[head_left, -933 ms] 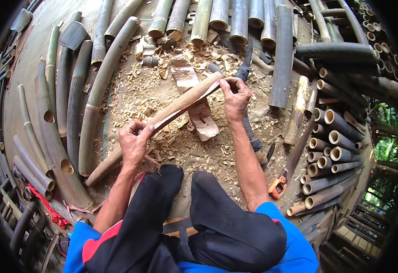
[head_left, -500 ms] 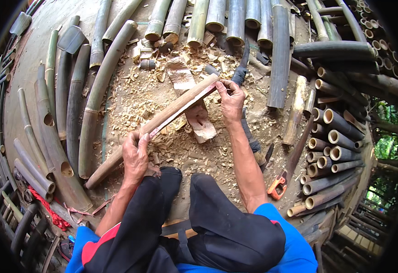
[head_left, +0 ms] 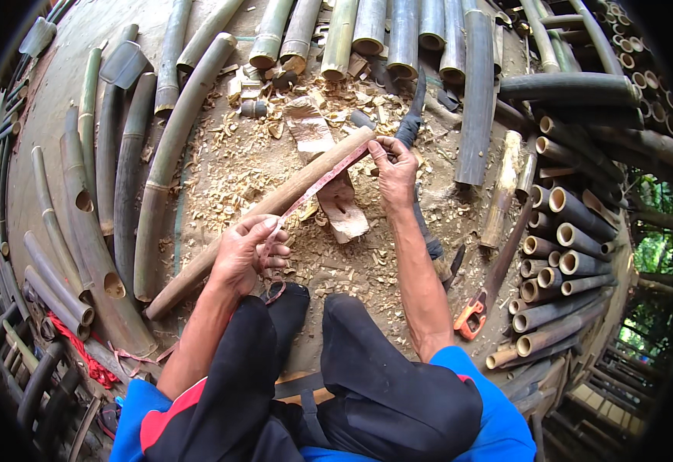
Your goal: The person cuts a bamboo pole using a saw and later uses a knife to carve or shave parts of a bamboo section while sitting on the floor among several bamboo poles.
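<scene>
A long, round brown wooden pole (head_left: pixel 275 199) slants from the ground at my lower left up across a notched wood block (head_left: pixel 339 202). Along its near side runs a pinkish measuring tape (head_left: pixel 322 182), slightly twisted. My right hand (head_left: pixel 395 168) pinches one end of the tape at the pole's far tip. My left hand (head_left: pixel 252 251) grips the tape between thumb and fingers, just beside the pole's middle, and a loose loop of tape hangs below it near my knee.
Wood chips (head_left: pixel 232 185) cover the ground around the block. A handsaw with an orange handle (head_left: pixel 471 317) lies at the right, near stacked bamboo tubes (head_left: pixel 575 262). A dark-wrapped blade tool (head_left: pixel 409 127) rests beyond my right hand. Long bamboo poles (head_left: pixel 168 173) line the left.
My left hand has come off the pole and shifted slightly right, lifting the tape, which now twists away from the wood. My right hand stays at the pole's tip.
</scene>
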